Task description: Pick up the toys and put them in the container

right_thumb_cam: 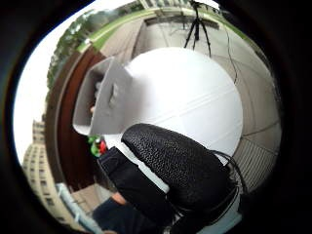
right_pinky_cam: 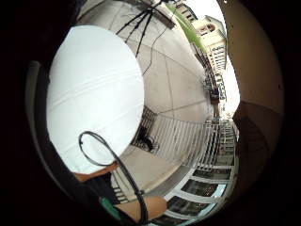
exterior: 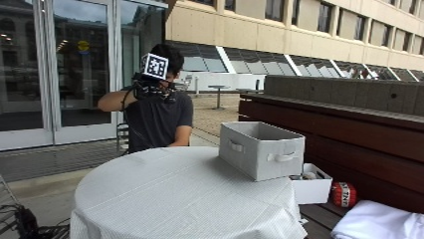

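Observation:
A grey fabric container [exterior: 262, 149] with side handles stands on the right part of a round table [exterior: 172, 194] under a white cloth. My gloved right hand [exterior: 151, 88] is raised at head height behind the table's far side, well away from the container, and holds nothing. In the thumb side palm view the black thumb [right_thumb_cam: 180, 165] lies across the picture, with the container [right_thumb_cam: 105, 100] and white tabletop [right_thumb_cam: 195, 92] beyond it. Small red and green toys [right_thumb_cam: 99, 145] show beside the table. The little finger side palm view shows only the tabletop [right_pinky_cam: 94, 94].
Right of the table, a small white box [exterior: 311, 188] on a dark wooden bench [exterior: 344, 129] holds small items. Beside it lie a red toy [exterior: 342, 194] and a white cloth [exterior: 377, 219]. A tripod [right_thumb_cam: 197, 24] stands on the paving.

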A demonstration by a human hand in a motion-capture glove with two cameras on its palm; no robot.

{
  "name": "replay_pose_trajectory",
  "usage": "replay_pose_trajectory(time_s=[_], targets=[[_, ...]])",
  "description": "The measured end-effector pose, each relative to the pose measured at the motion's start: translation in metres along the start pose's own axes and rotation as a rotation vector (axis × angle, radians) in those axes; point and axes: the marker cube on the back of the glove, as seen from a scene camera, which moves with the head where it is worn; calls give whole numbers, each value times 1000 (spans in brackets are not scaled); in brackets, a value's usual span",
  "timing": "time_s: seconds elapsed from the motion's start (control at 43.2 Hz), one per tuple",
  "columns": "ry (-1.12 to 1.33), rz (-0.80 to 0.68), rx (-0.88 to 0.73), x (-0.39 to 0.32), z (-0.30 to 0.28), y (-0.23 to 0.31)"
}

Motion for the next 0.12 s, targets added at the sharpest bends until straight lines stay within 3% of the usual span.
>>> replay_pose_trajectory(time_s=[0.046, 0.116], targets=[[16, 1, 9, 4, 1, 3], [30, -125, 102, 13, 5, 2]])
